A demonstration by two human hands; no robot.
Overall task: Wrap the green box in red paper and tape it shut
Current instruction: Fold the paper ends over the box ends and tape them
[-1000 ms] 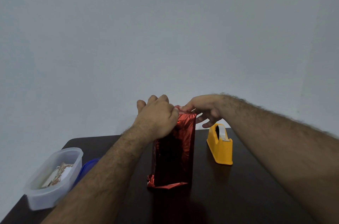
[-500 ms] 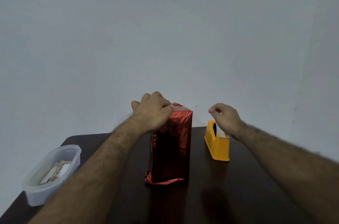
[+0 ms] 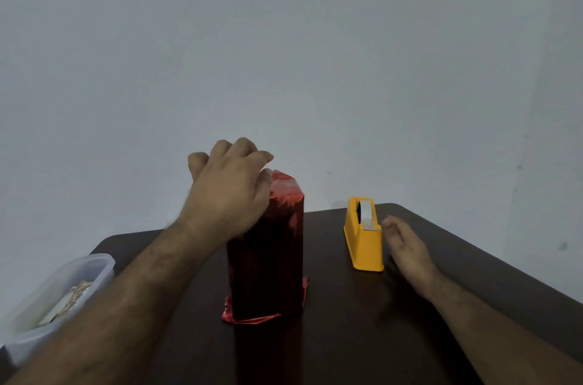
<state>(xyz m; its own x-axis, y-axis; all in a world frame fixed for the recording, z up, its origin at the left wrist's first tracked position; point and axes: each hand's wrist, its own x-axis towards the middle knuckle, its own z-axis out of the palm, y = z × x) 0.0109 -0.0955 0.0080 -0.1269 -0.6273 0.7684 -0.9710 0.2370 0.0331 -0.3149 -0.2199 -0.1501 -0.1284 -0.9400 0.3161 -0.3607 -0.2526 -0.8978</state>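
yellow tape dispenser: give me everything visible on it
The yellow tape dispenser looks like glossy moulded plastic, a narrow wedge-shaped body standing upright on the dark table, right of the red-wrapped box. A strip of pale tape runs over its top. The open right hand lies beside it; contact cannot be told.

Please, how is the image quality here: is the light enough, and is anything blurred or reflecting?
Head view: dim light; the dark table loses detail; the wrapped box glints at its top and mirrors faintly below; the right hand looks slightly soft.
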